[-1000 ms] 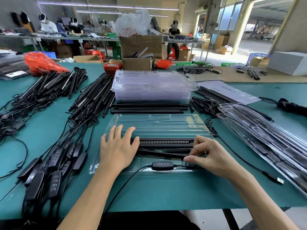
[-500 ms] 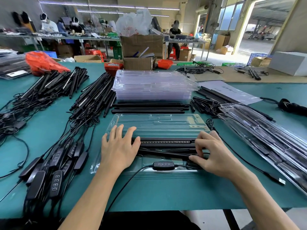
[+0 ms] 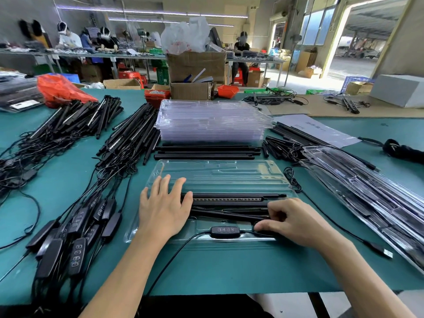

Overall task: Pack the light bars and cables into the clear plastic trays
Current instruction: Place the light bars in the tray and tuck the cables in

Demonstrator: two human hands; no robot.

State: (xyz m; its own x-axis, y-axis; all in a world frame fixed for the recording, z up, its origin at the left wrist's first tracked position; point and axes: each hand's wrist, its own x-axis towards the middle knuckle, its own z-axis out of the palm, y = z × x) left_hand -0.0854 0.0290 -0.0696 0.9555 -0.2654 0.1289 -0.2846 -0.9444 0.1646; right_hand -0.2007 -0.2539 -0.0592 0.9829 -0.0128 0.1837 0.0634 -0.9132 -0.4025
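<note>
A person is sitting at a green desk [image 3: 229,269] in a workshop, packing a clear plastic tray [image 3: 220,173] that is lying open directly in front of them. The left hand [image 3: 164,208] is resting flat on the tray's left end, its fingers straight and slightly spread, steadying it. The right hand [image 3: 296,222] is working at the tray's right end, its fingers curled and pinching a thin black cable [image 3: 249,231] down into the front channel.

A black light bar [image 3: 234,198] is already lying lengthwise in the middle of the tray, between the two hands. A small inline controller [image 3: 225,231] with a row of buttons is sitting in the front groove, its lead trailing off the desk edge toward the person.

The tray looks thin, light and flexible, so it is probably best held down flat rather than gripped by an edge. The bar looks stiff and light, easiest to take near its ends. The cable is limp and springy and will likely need pressing into its slot.

A stack of empty trays [image 3: 213,121] is standing behind, with loose bars and cables [image 3: 128,138] piled to the left and filled trays [image 3: 371,196] to the right.
</note>
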